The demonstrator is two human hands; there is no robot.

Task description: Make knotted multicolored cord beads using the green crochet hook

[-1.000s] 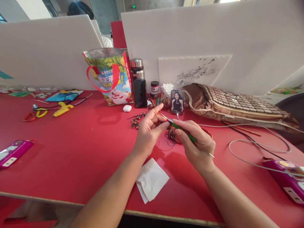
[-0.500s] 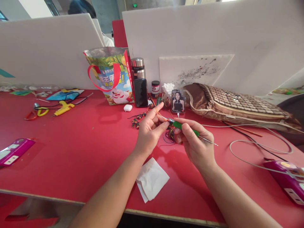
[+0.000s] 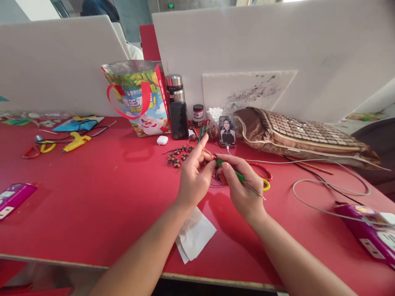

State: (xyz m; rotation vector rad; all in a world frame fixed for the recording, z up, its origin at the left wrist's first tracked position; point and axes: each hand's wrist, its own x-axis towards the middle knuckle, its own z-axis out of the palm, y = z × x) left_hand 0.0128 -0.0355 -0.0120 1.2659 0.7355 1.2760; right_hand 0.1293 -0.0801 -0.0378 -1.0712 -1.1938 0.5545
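Observation:
My left hand (image 3: 195,179) pinches a small piece of yarn work between thumb and fingers, its index finger raised. A strand of orange yarn (image 3: 203,148) runs over that finger. In my right hand (image 3: 247,185) is a crochet hook (image 3: 239,176) with a green handle, held like a pen. Its front end meets the work at my left fingertips; the thin metal rear end sticks out behind. The work itself is mostly hidden by my fingers. Several multicoloured knotted yarn pieces (image 3: 176,163) lie just beyond my left hand. Scissors with red and yellow handles (image 3: 266,184) lie partly behind my right hand.
Beyond my hands stand a propped phone (image 3: 227,131), a dark phone (image 3: 179,120), a jar (image 3: 198,114), a thermos (image 3: 175,88) and a printed bag (image 3: 140,98). White paper (image 3: 197,236) lies near the front edge. Cables (image 3: 324,181) and a power strip (image 3: 364,230) sit right; a glue gun (image 3: 77,142) left.
My right hand has moved left and slightly down with the crochet hook, closer to my left hand. The scissors' handles now show beside it. The whole view has shifted slightly.

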